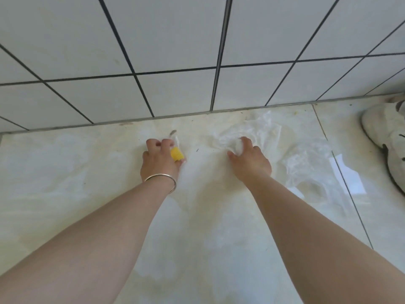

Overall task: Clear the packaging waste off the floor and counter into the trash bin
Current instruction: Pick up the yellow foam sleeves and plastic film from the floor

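Note:
A crumpled clear plastic bag (291,154) lies on the pale floor tile near the wall's base. My right hand (249,160) is closed on a bunched part of that bag, fingers dug into the film. My left hand (161,160), a silver bangle on its wrist, is down on the floor to the left and grips a small yellow piece of packaging (176,154), with a thin clear scrap (177,140) sticking out past the fingers. No trash bin is in view.
A white tiled wall (175,51) with dark grout rises just behind the hands. White sneakers (388,137) stand at the right edge. Small dark crumbs (173,133) dot the glossy floor (109,172) near the wall.

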Demonstrator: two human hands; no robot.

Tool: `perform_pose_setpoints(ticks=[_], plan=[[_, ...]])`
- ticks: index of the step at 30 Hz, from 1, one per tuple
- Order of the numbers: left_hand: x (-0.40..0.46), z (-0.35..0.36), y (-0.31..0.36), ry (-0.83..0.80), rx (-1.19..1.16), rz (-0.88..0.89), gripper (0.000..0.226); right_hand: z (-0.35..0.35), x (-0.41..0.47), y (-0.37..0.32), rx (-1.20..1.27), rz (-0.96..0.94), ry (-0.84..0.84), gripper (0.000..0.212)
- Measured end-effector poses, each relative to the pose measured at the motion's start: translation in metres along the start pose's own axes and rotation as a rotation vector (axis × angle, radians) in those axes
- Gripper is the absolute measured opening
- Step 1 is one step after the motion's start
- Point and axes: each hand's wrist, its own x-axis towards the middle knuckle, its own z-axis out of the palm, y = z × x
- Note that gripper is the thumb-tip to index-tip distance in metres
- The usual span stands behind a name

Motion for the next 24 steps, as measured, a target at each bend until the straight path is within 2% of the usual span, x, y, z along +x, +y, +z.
perform_pose_setpoints(ticks=[4, 9, 14, 18, 20, 22, 24], plan=[[-0.006, 0.005, 0.001, -0.018, 0.131, 0.046, 0.036, 0.015, -0.016, 0.005, -0.050, -0.073, 0.055, 0.044], [-0.017, 0.007, 0.009, -0.098, 0.204, 0.077, 0.034, 0.029, -0.035, 0.009, -0.152, -0.130, 0.011, 0.050], [-0.041, 0.005, 0.026, -0.138, 0.108, 0.083, 0.037, 0.027, -0.060, 0.018, 0.070, -0.186, 0.100, 0.022], [-0.053, 0.002, 0.048, -0.136, 0.036, 0.093, 0.015, 0.012, -0.083, 0.025, 0.219, -0.237, 0.149, 0.005], [-0.061, -0.001, 0.065, -0.113, -0.055, 0.103, 0.008, 0.003, -0.092, 0.032, 0.276, -0.235, 0.148, 0.011], [-0.070, -0.001, 0.084, -0.092, -0.190, 0.114, 0.012, -0.008, -0.100, 0.042, 0.372, -0.215, 0.140, 0.022], [-0.079, 0.001, 0.105, -0.107, -0.366, 0.116, 0.026, -0.022, -0.106, 0.056, 0.411, -0.216, 0.155, 0.050]])
